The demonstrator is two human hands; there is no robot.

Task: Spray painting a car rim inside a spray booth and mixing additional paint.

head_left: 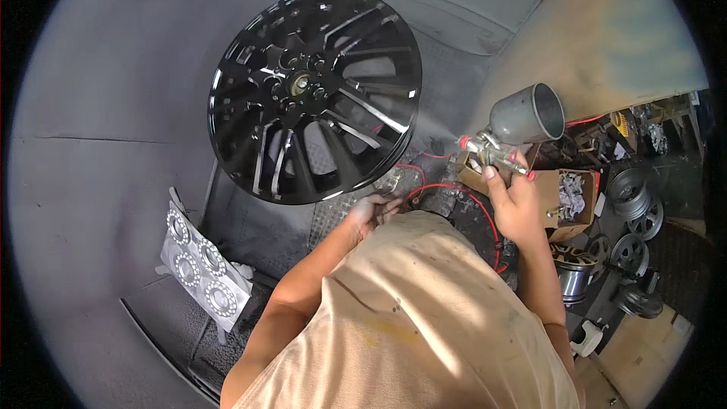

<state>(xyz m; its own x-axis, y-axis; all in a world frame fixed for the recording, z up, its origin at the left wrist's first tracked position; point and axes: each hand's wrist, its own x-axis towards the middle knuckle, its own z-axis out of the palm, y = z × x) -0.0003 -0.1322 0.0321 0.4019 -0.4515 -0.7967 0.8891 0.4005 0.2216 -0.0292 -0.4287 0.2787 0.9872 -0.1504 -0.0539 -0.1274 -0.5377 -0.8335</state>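
Note:
A glossy black multi-spoke wheel stands large before me. My right hand grips a metal spray gun with red fittings and a grey cup on top; a pale mist shows at its nozzle, toward the wheel. Below the wheel, my left hand has its fingers curled beside the red hose; what it holds, if anything, I cannot make out, as my beige shirt partly hides it.
Grey booth walls surround the wheel. At the lower left is a pale panel with several ringed round pieces. On the right are cardboard boxes, several loose wheels and cluttered shelving.

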